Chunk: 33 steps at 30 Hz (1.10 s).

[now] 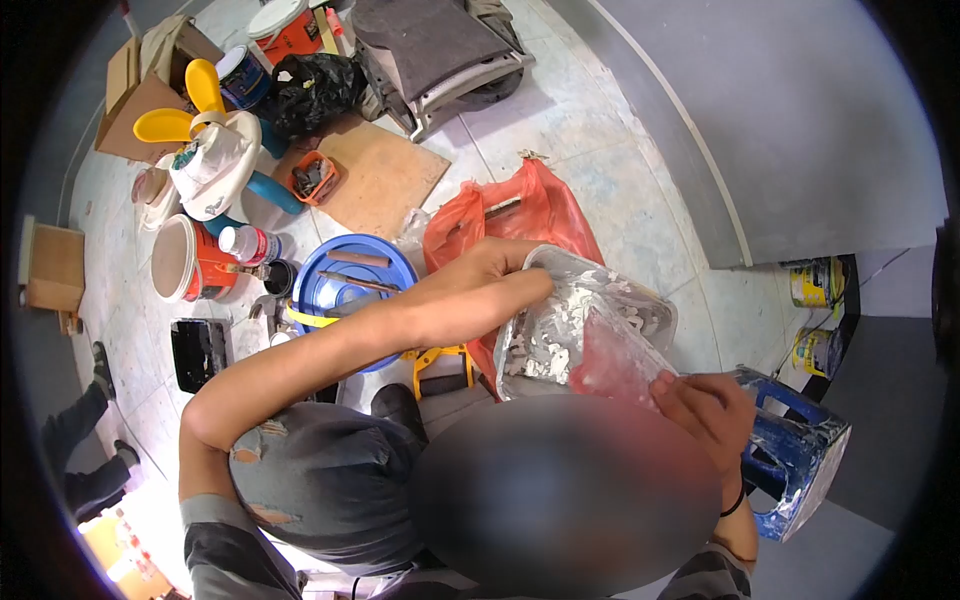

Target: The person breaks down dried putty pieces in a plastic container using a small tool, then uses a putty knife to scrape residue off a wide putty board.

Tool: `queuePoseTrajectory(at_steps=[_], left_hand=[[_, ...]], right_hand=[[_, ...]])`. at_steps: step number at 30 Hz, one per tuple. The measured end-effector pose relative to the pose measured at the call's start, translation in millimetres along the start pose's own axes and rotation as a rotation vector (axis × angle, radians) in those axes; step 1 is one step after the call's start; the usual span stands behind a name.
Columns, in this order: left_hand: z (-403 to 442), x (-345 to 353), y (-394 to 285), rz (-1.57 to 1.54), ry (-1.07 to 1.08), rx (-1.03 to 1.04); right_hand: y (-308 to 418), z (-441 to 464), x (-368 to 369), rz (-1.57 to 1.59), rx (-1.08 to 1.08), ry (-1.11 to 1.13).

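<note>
A grey plastic tub [655,320] is tilted in front of me, its inside spattered with white, dried-looking flakes. My left hand [505,275] reaches across from the left and grips the tub's upper left rim; some of its fingertips are hidden. Inside the tub, and over its near side, lies a crumpled clear plastic sheet [615,360] with a reddish tint. At its lower right edge, my right hand [708,410] pinches the sheet between bent fingers. A red plastic bag [515,215] lies on the floor just behind the tub. A dark blurred oval covers the area below it.
To the left stand a blue round lid [400,265] with sticks on it, an orange-white bucket [185,260] and a black tray [200,355]. A paint-stained blue crate [800,450] sits at my right. Another person's legs [80,450] show at far left.
</note>
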<state>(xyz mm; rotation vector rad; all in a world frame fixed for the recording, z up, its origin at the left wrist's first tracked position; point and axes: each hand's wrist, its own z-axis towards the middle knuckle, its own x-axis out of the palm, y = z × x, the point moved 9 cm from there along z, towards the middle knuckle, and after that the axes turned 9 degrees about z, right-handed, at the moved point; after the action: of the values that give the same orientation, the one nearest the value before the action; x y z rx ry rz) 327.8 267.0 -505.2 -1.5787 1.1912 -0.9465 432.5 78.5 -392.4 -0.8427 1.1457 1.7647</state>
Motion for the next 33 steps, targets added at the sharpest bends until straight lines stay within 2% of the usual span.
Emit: queuePoseTrajectory(at_steps=[2,7,9,11,12,15,17,19,20,23,33], left_hand=[[0.7,-0.2,-2.4,0.008,-0.019,-0.005],[-2.7,-0.2,-9.3,0.032,-0.021,0.003],[-3.2,1.9,-11.5,0.061,-0.011,0.1],[-6.5,0.3,-13.4,0.065,-0.015,0.092],[-7.0,-0.5,-15.7,0.073,-0.016,0.096],[-7.3,2.4,-8.3,0.082,0.037,0.066],[-7.3,6.4,-2.1,0.048,0.055,0.055],[-6.7,8.6,3.5,0.01,0.074,0.038],[-6.2,9.4,5.2,0.031,0.083,0.04],[-4.3,11.4,13.3,0.034,0.098,0.041],[0.8,16.8,20.9,-0.009,0.132,-0.015]], right_hand=[[12.7,-2.1,4.9,-0.144,-0.118,0.054],[6.9,-4.8,1.9,-0.113,-0.069,0.001],[0.3,-2.9,-0.3,-0.049,-0.019,-0.013],[-23.6,2.5,-9.0,0.127,0.206,-0.051],[-39.1,1.1,-13.0,0.375,0.303,-0.117],[-48.5,5.6,-16.5,0.517,0.301,-0.106],[-58.0,5.2,-21.6,0.482,0.272,-0.041],[-95.7,-17.8,-18.9,0.596,0.659,-0.128],[-103.8,-26.6,-17.8,0.628,0.726,-0.179],[-107.6,-23.6,-10.1,0.706,0.719,-0.089],[-130.3,-33.3,2.6,0.802,0.743,-0.145]])
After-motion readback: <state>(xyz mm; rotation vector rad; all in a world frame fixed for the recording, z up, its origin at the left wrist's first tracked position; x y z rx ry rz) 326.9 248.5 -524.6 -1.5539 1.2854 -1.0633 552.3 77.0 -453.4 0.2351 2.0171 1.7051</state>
